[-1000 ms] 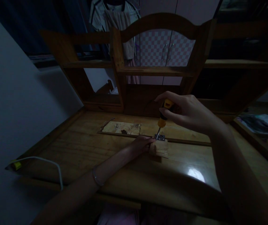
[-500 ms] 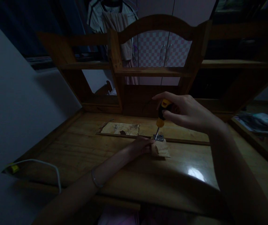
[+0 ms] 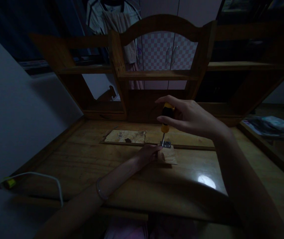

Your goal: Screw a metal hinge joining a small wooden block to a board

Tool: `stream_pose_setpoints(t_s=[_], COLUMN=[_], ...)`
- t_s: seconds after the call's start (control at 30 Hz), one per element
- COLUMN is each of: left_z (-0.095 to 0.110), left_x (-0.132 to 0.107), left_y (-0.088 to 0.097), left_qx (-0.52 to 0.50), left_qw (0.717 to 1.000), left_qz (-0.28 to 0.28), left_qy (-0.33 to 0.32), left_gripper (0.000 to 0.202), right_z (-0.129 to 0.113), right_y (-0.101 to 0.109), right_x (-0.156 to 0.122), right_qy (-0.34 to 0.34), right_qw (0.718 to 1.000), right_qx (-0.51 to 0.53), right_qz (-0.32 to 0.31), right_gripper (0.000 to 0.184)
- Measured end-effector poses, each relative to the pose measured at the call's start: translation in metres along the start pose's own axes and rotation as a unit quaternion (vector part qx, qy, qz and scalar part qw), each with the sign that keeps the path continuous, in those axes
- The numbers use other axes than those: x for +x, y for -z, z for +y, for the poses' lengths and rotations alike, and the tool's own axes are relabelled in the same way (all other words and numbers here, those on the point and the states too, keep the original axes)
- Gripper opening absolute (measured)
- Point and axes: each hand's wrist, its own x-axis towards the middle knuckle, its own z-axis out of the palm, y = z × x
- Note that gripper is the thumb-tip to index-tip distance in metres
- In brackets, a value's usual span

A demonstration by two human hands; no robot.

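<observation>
My right hand (image 3: pixel 185 114) is wrapped round the yellow and black handle of a screwdriver (image 3: pixel 166 124), its index finger stretched over the top and its thumb along the side. The shaft points down, slightly tilted, at the near left part of a small metal hinge (image 3: pixel 166 144). Under the hinge's near side lies a thin, pale piece of wood (image 3: pixel 169 156) with a dark mark. My left hand (image 3: pixel 148 153) grips this piece at its left edge, fingertips right beside the screwdriver tip. The tip's exact seat and any screw are too small and dark to see.
Beyond the hinge, a strip with torn, pale wood (image 3: pixel 125 136) runs across the wooden desktop (image 3: pixel 82 159). A wooden shelf unit (image 3: pixel 157 75) rises behind. At left, a white cable (image 3: pixel 44 176) curves over the desk edge. Papers or bags (image 3: pixel 277 122) lie at far right.
The view has shifted slightly, so everything sits a little further left. The screwdriver is somewhat more upright and its handle has turned in my right hand. My left hand stays at the wood piece.
</observation>
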Motion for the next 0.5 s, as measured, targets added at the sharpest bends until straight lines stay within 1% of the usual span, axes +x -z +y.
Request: stream_pose_setpoints(t_s=[0.1,0.17,0.27,0.33,0.5], left_z=[0.0036,0.0042,0.0035,0.0038,0.0074], left_x=[-0.0045,-0.0047,-0.0021,-0.001,-0.0054], left_y=[-0.0025,-0.0027,-0.0023,-0.0021,-0.0009], left_qx=[0.012,0.016,0.015,0.005,-0.004], left_qw=[1.0,1.0,1.0,1.0,1.0], left_qz=[-0.015,-0.002,0.016,0.014,0.003], left_qy=[-0.002,0.004,0.005,0.009,0.022], left_gripper=[0.026,0.025,0.03,0.033,0.036], right_z=[0.0004,0.002,0.0048,0.0059,0.0059], right_y=[0.0038,0.0054,0.0045,0.0031,0.0044], right_x=[-0.0027,-0.0039,-0.0038,-0.0028,-0.0015], right_qy=[-0.004,-0.006,-0.019,-0.025,-0.014], right_qw=[0.999,0.999,1.0,0.999,1.0], right_qx=[0.004,-0.001,-0.019,-0.021,0.001], right_qz=[-0.035,-0.035,-0.006,0.005,-0.012], right_gripper=[0.063,0.064,0.058,0.053,0.044])
